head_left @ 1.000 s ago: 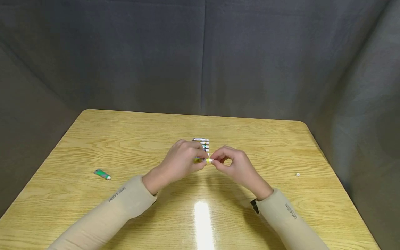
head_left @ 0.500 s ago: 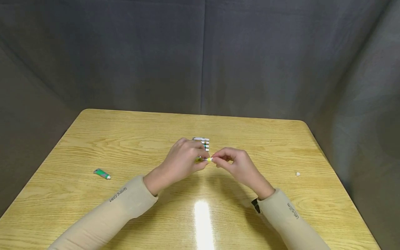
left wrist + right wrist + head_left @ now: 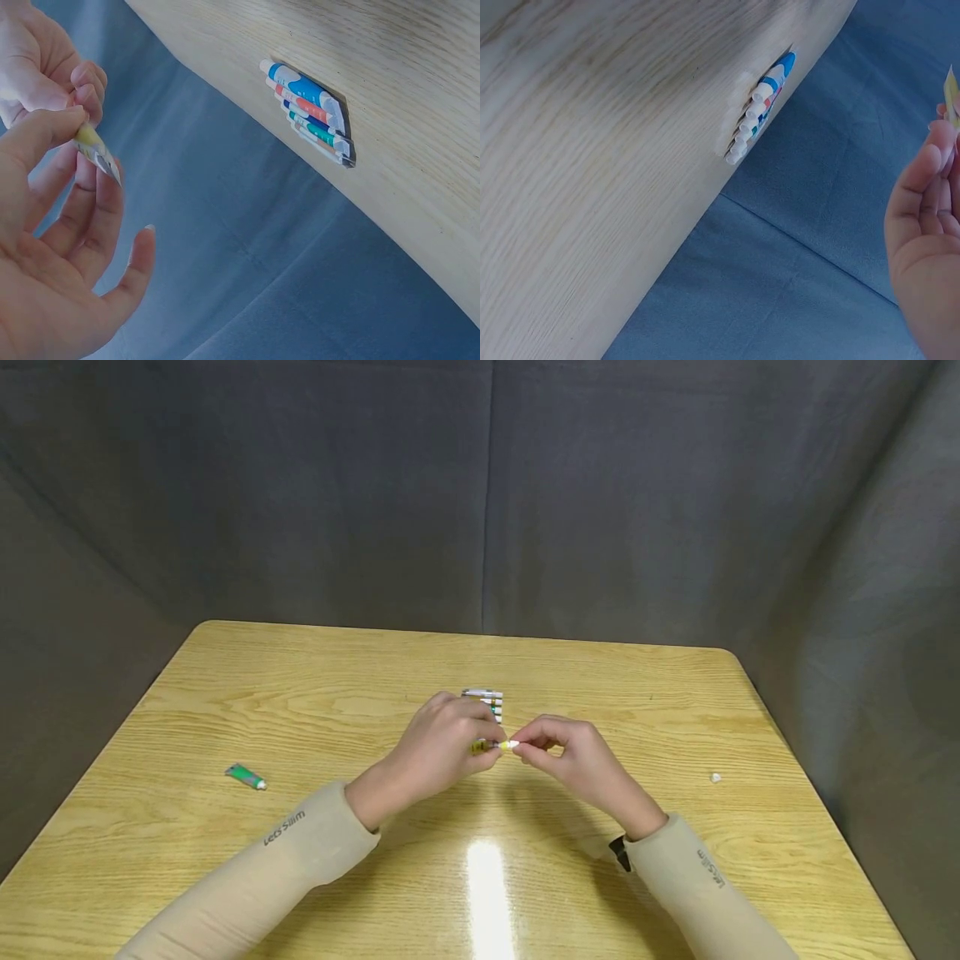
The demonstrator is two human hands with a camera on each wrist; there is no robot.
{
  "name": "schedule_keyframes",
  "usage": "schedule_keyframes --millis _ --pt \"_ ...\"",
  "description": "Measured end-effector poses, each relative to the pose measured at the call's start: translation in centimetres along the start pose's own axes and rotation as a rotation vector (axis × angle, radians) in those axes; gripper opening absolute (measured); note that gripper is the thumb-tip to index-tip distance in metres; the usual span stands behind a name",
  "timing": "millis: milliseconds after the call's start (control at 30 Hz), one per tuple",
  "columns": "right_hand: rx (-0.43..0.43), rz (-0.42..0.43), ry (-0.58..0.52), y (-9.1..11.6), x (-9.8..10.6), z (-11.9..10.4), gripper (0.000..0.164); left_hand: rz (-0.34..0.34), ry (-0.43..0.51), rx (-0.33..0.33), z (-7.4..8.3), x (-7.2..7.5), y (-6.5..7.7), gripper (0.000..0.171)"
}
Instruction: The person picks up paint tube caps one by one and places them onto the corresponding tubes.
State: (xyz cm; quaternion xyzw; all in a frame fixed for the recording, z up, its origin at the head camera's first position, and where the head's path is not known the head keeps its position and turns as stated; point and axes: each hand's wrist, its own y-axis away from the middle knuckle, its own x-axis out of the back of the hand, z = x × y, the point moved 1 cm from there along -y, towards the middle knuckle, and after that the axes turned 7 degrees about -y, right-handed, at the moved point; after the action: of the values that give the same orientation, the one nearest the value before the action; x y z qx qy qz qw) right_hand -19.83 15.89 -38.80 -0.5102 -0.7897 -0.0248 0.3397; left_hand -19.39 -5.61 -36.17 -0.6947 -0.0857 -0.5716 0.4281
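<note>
Over the middle of the table, my left hand (image 3: 442,739) pinches a small yellow paint tube (image 3: 504,745) between thumb and index finger. Its other fingers are spread loosely in the left wrist view, where the flat silvery end of the yellow tube (image 3: 94,146) sticks out past the thumb. My right hand (image 3: 570,756) pinches the white cap end of the same tube, fingertips close to those of the left hand. In the right wrist view only the tube's flat end (image 3: 951,94) shows, above the right hand (image 3: 934,225).
Just behind the left hand lies a row of several white-capped paint tubes (image 3: 483,695); blue, red and green ones show in the left wrist view. A green paint tube (image 3: 246,777) rests at the left. A small white piece (image 3: 716,777) lies on the wooden table (image 3: 360,893) at the right.
My right hand has shifted slightly to the right, and more of the tube's white end shows between the hands than half a second ago. The left hand has barely moved.
</note>
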Motion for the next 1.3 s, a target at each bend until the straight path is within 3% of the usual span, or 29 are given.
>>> schedule_keyframes --millis 533,667,800,1033,1167,1300 --pt "-0.037 -0.008 -0.005 0.13 0.23 0.23 0.01 0.081 -0.152 -0.097 0.75 -0.51 0.11 0.005" --pt "-0.056 0.024 -0.024 0.19 0.12 0.21 0.009 0.092 -0.125 -0.081 0.64 -0.63 0.04 0.007" --pt "0.018 0.079 -0.014 0.25 -0.14 0.25 0.007 0.066 -0.013 -0.021 0.24 -0.56 -0.06 0.006" --pt "0.254 0.121 0.04 0.27 -0.38 0.73 0.014 -0.043 0.184 0.063 -0.21 -0.28 0.01 0.009" --pt "0.346 0.112 0.072 0.14 -0.19 0.61 0.014 -0.049 0.2 0.041 -0.14 -0.03 -0.07 0.008" --pt "0.359 0.086 0.072 0.01 -0.05 0.66 0.005 -0.004 0.126 -0.032 0.05 0.1 -0.12 0.007"
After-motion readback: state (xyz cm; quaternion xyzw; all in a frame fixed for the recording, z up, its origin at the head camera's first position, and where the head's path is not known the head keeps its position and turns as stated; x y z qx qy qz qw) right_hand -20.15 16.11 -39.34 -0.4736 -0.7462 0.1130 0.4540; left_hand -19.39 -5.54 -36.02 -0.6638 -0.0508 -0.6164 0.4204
